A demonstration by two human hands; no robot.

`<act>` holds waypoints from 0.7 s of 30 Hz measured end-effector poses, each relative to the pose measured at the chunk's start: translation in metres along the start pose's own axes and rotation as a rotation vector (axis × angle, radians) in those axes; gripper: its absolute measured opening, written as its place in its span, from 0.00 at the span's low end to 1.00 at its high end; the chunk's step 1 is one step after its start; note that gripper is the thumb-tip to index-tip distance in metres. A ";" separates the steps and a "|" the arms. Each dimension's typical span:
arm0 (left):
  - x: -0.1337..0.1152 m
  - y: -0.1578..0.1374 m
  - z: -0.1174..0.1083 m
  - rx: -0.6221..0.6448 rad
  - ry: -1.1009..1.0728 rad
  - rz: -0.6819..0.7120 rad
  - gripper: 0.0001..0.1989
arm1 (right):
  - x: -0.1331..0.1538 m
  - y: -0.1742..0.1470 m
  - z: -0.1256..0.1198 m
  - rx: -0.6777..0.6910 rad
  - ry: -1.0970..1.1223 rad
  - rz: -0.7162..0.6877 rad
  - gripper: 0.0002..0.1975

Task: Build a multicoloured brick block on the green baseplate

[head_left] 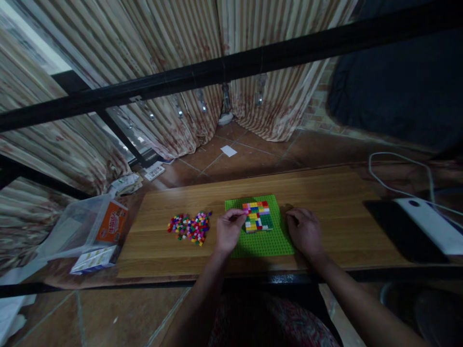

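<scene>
A green studded baseplate (260, 246) lies on the wooden board, carrying a square patchwork of toy bricks (265, 221) in white, red, yellow, blue and green. My left hand (229, 230) is closed in a pinch at the patchwork's left edge. Between its thumb and forefinger shows a small pink brick (245, 211), touching or right beside the patchwork. My right hand (304, 231) rests at the baseplate's right edge, its fingers curled in; whether anything is inside them is hidden. Farther left, loose small bricks (197, 227) of many colours lie in a spread heap.
The wooden board (325, 202) has a black flat object (401, 226) and a white device (430, 221) with a cable at its right end. At the left stand a clear plastic bin (79, 226) with an orange label and a small box (94, 259). A black rail (202, 72) crosses above.
</scene>
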State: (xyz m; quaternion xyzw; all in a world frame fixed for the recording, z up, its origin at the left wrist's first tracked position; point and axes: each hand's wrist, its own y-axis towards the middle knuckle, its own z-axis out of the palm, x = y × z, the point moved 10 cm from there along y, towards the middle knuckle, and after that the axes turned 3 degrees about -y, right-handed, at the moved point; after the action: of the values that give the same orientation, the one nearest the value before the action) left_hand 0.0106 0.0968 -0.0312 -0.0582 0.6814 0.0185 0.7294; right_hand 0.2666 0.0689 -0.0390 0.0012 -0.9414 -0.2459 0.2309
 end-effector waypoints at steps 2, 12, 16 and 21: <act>0.002 0.001 0.000 -0.017 -0.005 -0.009 0.06 | 0.000 0.000 0.000 0.003 0.005 0.005 0.11; 0.005 -0.001 0.004 -0.070 -0.071 -0.016 0.03 | 0.000 0.000 -0.001 -0.012 0.009 -0.012 0.12; 0.007 -0.003 0.005 -0.085 -0.106 -0.026 0.03 | -0.001 -0.001 0.000 -0.009 0.008 -0.012 0.12; 0.011 -0.002 0.006 -0.082 -0.138 -0.032 0.04 | 0.000 -0.001 0.000 -0.003 0.002 -0.021 0.12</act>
State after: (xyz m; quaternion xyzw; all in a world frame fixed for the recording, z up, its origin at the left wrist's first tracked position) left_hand 0.0172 0.0952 -0.0418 -0.0976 0.6273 0.0389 0.7717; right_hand 0.2670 0.0681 -0.0393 0.0111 -0.9408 -0.2497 0.2291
